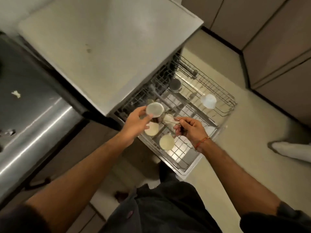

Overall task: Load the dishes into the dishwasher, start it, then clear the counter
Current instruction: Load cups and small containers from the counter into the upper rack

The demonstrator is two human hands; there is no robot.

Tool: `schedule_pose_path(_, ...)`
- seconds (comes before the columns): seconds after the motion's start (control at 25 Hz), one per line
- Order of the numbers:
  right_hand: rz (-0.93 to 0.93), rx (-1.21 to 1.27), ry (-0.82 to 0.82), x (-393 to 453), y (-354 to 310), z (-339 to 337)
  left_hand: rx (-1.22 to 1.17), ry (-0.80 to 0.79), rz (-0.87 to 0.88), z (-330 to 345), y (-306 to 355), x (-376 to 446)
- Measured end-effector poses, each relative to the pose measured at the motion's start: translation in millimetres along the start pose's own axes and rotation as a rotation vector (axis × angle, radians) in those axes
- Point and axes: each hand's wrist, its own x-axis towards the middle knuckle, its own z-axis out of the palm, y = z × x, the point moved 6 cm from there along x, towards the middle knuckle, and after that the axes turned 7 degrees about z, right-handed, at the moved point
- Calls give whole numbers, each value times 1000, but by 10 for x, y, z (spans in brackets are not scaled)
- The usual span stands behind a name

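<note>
The dishwasher's wire rack is pulled out over the open door, below the grey top of the dishwasher. My left hand grips an upturned steel cup above the rack's near left corner. My right hand pinches a thin metal utensil next to it, over the rack. Two pale round cups stand upside down in the rack under my hands. A dark glass and a white plastic cup sit farther back.
A steel sink with food scraps lies to the left. Beige cabinets line the right side beyond the floor. A foot in a white sock stands at the right of the rack. My dark clothing fills the bottom.
</note>
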Motion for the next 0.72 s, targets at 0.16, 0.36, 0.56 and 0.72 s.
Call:
schedule_pose_path(0.16, 130, 252, 203, 496, 119, -761, 194, -72, -28, 663, 149, 607)
schedule_pose_path(0.36, 259, 388, 453, 1255, 268, -1259, 331, -143, -12, 1118, 199, 956)
schedule_pose_path(0.56, 350, 398, 525, 1819, 330, -1564, 425, -166, 8, 1237, 127, 1023)
schedule_pose_path(0.72, 416, 414, 504, 2124, 402, -1748, 437, -179, -33, 1180, 4, 1025)
